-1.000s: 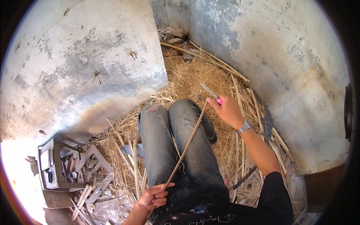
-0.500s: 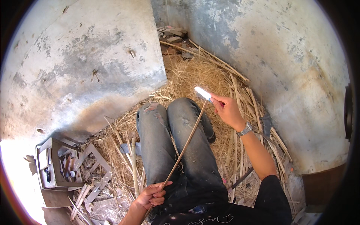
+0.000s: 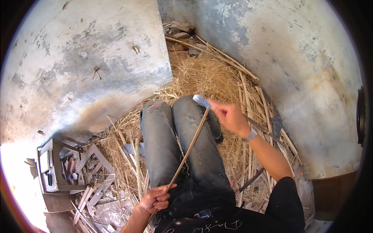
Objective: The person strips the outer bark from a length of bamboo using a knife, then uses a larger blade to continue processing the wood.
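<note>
Across my thighs slants a long, thin bamboo strip (image 3: 187, 153). My left hand (image 3: 156, 198), low in front of my lap, is closed around its lower part. Beyond my knees on the right, my right hand (image 3: 230, 115) grips a knife (image 3: 201, 101) with a short, shiny blade. This blade is against or very near the strip's upper end; exact contact is blurred. A dark curved rod (image 3: 268, 131) runs back from the right hand behind the forearm. Whether it is the knife's handle I cannot tell.
Straw-like shavings (image 3: 204, 75) cover the floor around my legs. Long split strips (image 3: 246, 97) lie along the right wall. A small overturned wooden frame (image 3: 58, 167) and scrap pieces stand at the left. Rubble (image 3: 180, 31) fills the far corner.
My right hand and the knife have come slightly nearer and to the left, with the blade turned. The dark rod shows more. My left hand has barely shifted on the strip.
</note>
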{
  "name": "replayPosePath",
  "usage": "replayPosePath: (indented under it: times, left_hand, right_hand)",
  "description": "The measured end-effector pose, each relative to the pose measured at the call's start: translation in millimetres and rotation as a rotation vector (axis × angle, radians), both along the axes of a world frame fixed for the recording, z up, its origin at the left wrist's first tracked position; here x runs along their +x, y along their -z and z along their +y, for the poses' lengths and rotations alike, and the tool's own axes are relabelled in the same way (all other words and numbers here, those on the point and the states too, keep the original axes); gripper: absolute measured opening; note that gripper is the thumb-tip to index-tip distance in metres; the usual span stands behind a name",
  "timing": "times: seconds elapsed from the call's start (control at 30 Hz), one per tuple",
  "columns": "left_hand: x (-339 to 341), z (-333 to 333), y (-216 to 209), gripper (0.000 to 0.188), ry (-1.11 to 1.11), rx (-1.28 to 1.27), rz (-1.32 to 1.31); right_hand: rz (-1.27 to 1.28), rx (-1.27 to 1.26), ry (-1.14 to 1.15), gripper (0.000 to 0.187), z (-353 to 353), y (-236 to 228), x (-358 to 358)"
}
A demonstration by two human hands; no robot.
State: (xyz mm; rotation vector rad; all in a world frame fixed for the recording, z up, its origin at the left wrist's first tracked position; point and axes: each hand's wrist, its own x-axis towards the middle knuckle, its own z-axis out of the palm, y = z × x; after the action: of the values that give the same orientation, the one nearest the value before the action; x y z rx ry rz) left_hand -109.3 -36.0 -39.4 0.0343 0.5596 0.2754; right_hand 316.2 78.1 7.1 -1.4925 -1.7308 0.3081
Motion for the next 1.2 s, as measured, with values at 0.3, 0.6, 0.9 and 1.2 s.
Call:
replayPosePath:
  times: [0.3, 0.6, 0.9, 1.2]
  left_hand:
    - [10, 5, -1, 0.046, -0.009, -0.016, 0.0]
    - [33, 20, -8, 0.041, 0.01, -0.007, 0.017]
    - [62, 41, -24, 0.037, 0.009, 0.045, -0.013]
    - [103, 61, -30, 0.036, -0.006, 0.122, 0.014]
  right_hand:
    - [0.044, 0.005, -0.072, 0.025, -10, 3, -17]
    - [0.074, -0.002, -0.014, 0.025, -29, 16, -36]
    - [0.07, 0.105, -0.022, 0.037, -46, 33, -40]
    - [0.15, 0.023, -0.122, 0.041, -69, 25, -64]
